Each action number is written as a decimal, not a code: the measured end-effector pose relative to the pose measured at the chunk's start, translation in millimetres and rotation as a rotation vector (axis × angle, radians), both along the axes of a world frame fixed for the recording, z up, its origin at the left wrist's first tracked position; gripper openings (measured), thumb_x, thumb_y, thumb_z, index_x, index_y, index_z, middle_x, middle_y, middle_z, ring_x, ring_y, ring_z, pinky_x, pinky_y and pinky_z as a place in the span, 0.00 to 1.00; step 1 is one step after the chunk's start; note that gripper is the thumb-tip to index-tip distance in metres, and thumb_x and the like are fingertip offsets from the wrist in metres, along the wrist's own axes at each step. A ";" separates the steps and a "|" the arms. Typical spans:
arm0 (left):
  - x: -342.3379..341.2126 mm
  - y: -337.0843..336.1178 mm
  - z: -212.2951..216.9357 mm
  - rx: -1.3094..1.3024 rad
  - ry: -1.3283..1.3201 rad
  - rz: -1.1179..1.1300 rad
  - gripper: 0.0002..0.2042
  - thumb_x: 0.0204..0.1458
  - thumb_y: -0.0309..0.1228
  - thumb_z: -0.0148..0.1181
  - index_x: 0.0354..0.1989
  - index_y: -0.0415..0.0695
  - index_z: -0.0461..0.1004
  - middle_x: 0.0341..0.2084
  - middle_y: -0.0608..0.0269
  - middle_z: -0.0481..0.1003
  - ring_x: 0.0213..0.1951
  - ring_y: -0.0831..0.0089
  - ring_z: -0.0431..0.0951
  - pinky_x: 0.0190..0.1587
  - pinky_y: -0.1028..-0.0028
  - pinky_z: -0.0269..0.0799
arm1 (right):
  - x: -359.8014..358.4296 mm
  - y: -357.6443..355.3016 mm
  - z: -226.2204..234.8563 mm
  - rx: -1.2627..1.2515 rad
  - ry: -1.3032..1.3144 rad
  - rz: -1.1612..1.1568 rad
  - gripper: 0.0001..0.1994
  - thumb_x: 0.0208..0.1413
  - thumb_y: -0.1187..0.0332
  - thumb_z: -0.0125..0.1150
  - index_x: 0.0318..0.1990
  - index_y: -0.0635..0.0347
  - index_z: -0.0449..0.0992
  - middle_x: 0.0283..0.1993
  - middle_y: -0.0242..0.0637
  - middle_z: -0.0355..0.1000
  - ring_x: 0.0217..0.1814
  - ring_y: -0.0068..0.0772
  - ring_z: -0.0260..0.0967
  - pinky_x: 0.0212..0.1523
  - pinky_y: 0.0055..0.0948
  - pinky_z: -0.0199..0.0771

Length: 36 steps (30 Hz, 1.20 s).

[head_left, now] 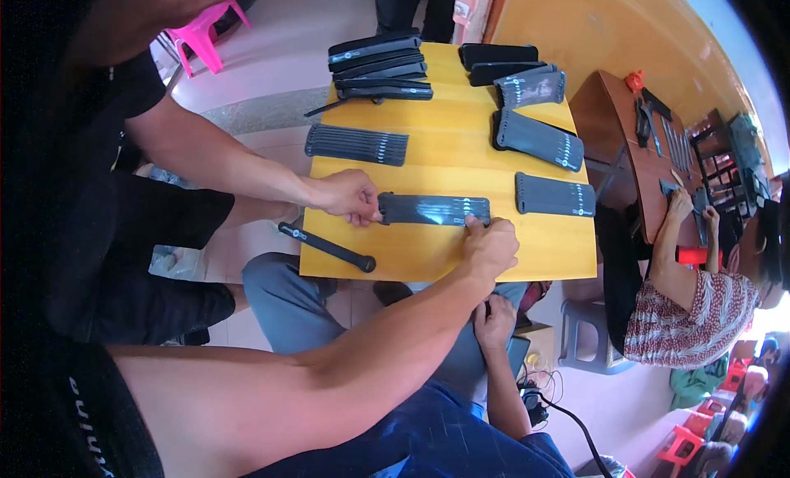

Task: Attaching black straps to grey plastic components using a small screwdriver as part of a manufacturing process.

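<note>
My right hand [494, 322] lies low over my grey-trousered thigh, just below the table edge. Its fingers are bent around a small dark thing I cannot make out. My left hand does not show; a co-worker's arm crosses in front of me. From the left, that co-worker's two hands reach over the yellow table [444, 260]. One hand [350, 200] pinches the left end of a row of overlapping black straps [432, 209], and the other [492, 246] presses on the right end. A single black strap [329, 247] with a round, holed end lies nearer me.
More strap bundles sit on the table: a fanned set [356, 144] at left, stacked bundles [377, 62] far left, others [539, 139] at right. Across the room, another person [691, 313] works at a brown table [609, 116]. A pink stool [203, 35] stands beyond.
</note>
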<state>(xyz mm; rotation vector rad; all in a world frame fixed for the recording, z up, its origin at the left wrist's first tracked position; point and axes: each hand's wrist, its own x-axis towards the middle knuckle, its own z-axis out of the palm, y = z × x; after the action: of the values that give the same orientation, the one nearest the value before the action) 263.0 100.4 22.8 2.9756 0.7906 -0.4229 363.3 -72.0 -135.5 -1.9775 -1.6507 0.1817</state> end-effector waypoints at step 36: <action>-2.5 1.0 0.0 -0.011 0.106 -0.150 0.12 0.56 0.28 0.66 0.48 0.54 0.86 0.52 0.67 0.78 0.59 0.54 0.73 0.54 0.39 0.78 | 2.6 3.4 -0.5 0.055 0.052 0.006 0.03 0.56 0.67 0.66 0.35 0.53 0.80 0.37 0.35 0.79 0.45 0.45 0.75 0.48 0.43 0.69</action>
<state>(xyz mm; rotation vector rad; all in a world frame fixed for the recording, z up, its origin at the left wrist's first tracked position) 260.5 101.4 22.8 3.0343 0.5719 -0.5946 366.0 -68.6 -136.0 -1.9114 -1.6122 0.1861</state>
